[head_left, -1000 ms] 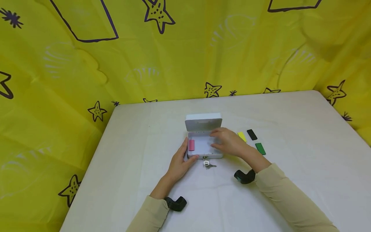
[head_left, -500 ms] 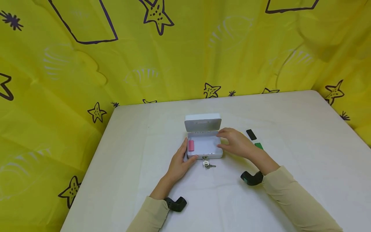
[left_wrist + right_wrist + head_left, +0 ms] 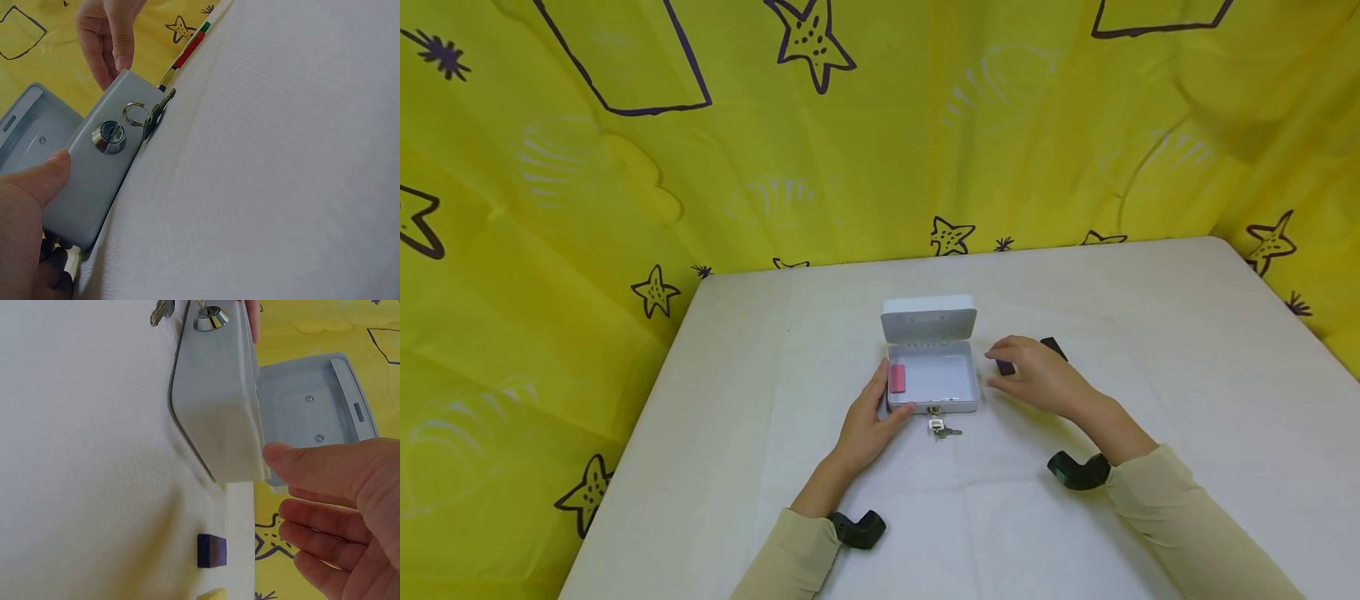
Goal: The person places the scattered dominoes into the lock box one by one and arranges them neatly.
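Note:
A small white metal cash box (image 3: 942, 407) stands with its lid (image 3: 928, 321) raised, and a pink block (image 3: 898, 378) lies at the left inside it. My left hand (image 3: 865, 425) holds the box's left front corner, thumb on the front wall and fingers along the side. Keys on a ring (image 3: 139, 114) hang from the lock (image 3: 109, 137) in the front wall. Just right of the box, my right hand (image 3: 1037, 375) hovers with fingers spread and nothing in them. A purple block (image 3: 212, 551) lies on the table beneath it.
A black block (image 3: 1054, 347) shows partly behind the right hand. The right wrist view has the edge of a yellow block (image 3: 212, 594) near the purple one. A yellow patterned cloth (image 3: 850, 167) borders the white-covered table (image 3: 737, 375).
My right hand has moved right, from over the box's interior to beside it, uncovering the purple block. The left hand and box stay put.

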`<move>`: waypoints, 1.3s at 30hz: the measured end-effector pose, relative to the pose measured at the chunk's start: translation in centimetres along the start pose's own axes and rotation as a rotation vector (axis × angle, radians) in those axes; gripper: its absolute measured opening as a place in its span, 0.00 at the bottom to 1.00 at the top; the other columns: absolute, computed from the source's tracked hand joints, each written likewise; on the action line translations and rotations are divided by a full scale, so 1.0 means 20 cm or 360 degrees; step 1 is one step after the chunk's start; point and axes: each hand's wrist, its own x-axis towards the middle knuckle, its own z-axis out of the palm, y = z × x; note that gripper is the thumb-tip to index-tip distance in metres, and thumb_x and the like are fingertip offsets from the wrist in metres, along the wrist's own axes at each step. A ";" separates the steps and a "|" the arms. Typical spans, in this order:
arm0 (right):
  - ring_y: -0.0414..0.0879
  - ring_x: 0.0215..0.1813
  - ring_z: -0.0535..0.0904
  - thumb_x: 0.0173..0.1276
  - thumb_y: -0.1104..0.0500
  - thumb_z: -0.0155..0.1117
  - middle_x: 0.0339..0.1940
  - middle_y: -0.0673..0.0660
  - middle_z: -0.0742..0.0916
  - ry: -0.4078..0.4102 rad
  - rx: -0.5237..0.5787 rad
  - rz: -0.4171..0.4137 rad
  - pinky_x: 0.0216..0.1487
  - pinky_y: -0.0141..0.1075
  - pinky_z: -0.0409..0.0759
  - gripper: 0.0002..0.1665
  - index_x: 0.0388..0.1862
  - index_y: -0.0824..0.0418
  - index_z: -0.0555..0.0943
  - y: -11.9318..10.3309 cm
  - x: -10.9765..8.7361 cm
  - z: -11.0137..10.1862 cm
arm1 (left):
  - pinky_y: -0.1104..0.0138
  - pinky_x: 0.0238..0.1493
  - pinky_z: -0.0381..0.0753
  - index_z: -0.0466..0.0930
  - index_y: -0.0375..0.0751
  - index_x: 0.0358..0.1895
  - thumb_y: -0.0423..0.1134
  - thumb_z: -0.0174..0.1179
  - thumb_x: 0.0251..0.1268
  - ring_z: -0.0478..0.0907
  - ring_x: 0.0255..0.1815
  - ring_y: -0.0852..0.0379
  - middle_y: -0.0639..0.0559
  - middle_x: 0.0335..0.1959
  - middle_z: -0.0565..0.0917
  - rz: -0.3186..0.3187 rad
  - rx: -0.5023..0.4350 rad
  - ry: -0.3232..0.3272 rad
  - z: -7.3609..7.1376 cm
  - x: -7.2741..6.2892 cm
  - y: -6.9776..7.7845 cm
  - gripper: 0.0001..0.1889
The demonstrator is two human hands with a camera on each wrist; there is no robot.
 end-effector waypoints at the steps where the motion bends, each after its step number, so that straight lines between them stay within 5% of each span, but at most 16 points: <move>1: 0.58 0.50 0.75 0.57 0.59 0.69 0.46 0.63 0.81 0.0001 -0.0007 0.0002 0.52 0.51 0.73 0.22 0.47 0.72 0.80 0.00 -0.01 0.00 | 0.61 0.67 0.52 0.48 0.36 0.71 0.47 0.60 0.60 0.50 0.69 0.54 0.46 0.71 0.54 -0.0006 -0.0001 -0.0003 0.00 0.00 0.00 0.42; 39: 0.57 0.44 0.77 0.53 0.62 0.71 0.41 0.62 0.82 -0.0170 -0.0073 0.0040 0.47 0.50 0.75 0.18 0.41 0.72 0.82 0.14 -0.19 -0.07 | 0.62 0.67 0.52 0.47 0.38 0.72 0.49 0.60 0.61 0.49 0.70 0.55 0.47 0.71 0.52 -0.0034 0.0013 -0.0025 0.00 0.00 0.01 0.42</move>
